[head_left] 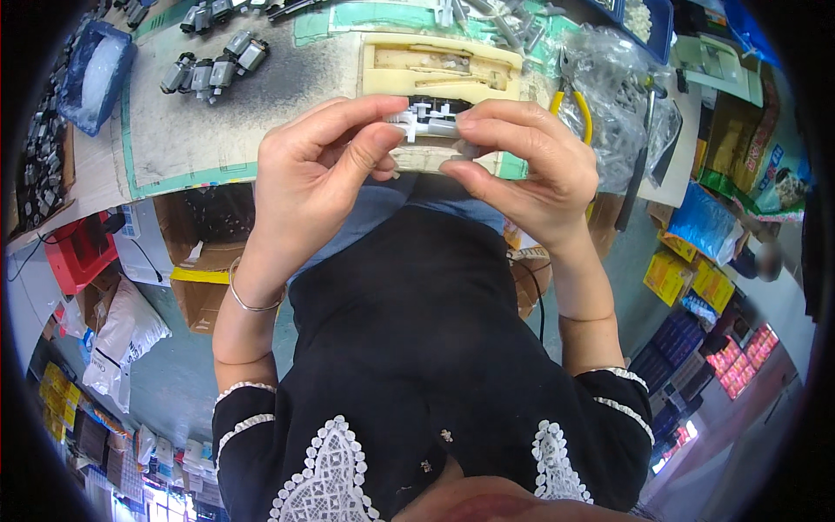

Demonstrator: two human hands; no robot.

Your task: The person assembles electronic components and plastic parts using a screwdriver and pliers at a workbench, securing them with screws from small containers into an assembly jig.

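Both my hands meet over the near edge of the workbench, around a small plastic gear assembly (426,113) with white gears, a black part behind and a grey piece below. My left hand (326,152) is closed on its left end, thumb and index finger pinching by a white part. At the right end, my right hand (535,161) has its index finger against the assembly. A small greyish piece (467,150) shows between that hand's thumb and fingers; its kind is unclear. The fingers partly hide both ends.
A cream moulded block (442,54) lies just beyond my hands. To the right are yellow-handled pliers (584,113) and a clear plastic bag (613,83) of parts. Small motors (216,71) and a blue tray (113,56) are at left; loose grey parts (513,26) lie farther back.
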